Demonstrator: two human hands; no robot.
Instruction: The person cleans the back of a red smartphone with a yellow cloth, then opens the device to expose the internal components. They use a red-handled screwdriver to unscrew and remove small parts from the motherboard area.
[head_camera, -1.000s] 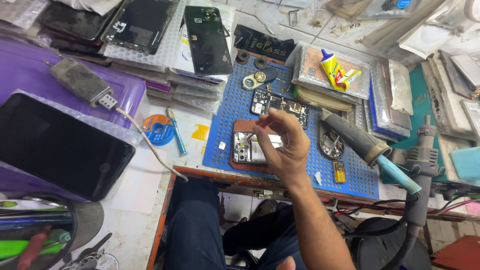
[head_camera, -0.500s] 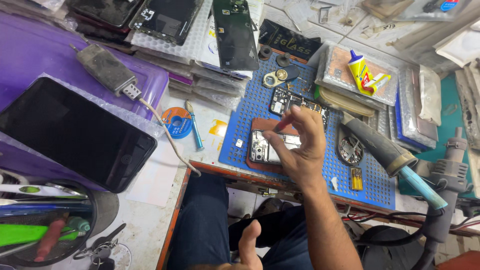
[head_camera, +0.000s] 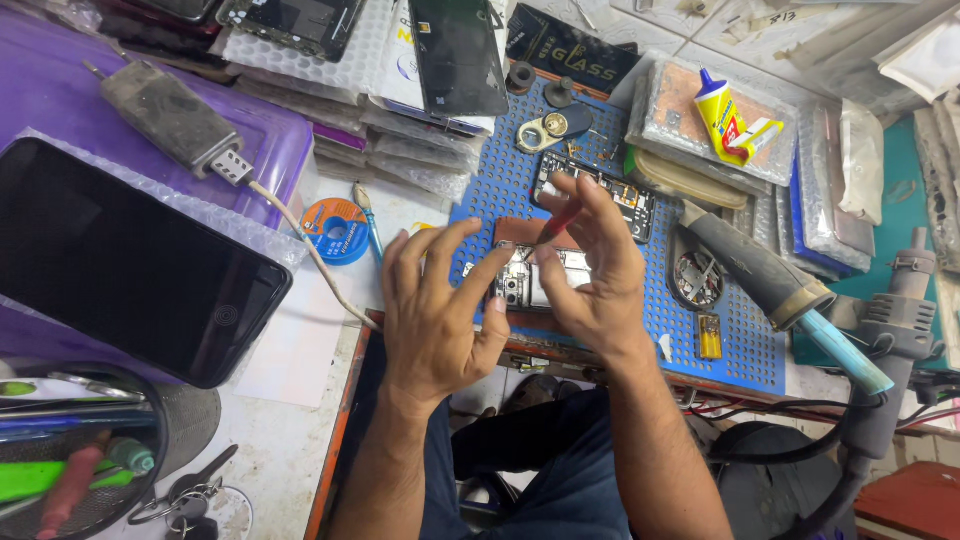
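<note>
Blue perforated mat (head_camera: 745, 345) on the bench carries an opened phone (head_camera: 535, 280), long axis left-right, directly beneath both hands. Right hand (head_camera: 590, 270) pinches a red-tipped tool (head_camera: 560, 222) above it; left hand (head_camera: 435, 310), fingers spread, touches its near edge.

Two hands over the blue perforated mat (head_camera: 760, 340): left hand (head_camera: 435, 315), right hand (head_camera: 590, 270).
One opened phone (head_camera: 525, 285) under the fingers; one second opened phone body (head_camera: 625, 195) just beyond it.
One large dark-screened phone (head_camera: 120, 255) at left.
One detached dark screen panel (head_camera: 455, 50) up top.
One red-tipped tool (head_camera: 560, 222) in the right grip.
One blue solder spool (head_camera: 335, 230).
One yellow glue tube (head_camera: 722, 118).
One hot-air handle (head_camera: 760, 265) with a teal end.
One round metal part (head_camera: 697, 280).
One grey cabled adapter (head_camera: 170, 115).
One small yellow piece (head_camera: 708, 336).
</note>
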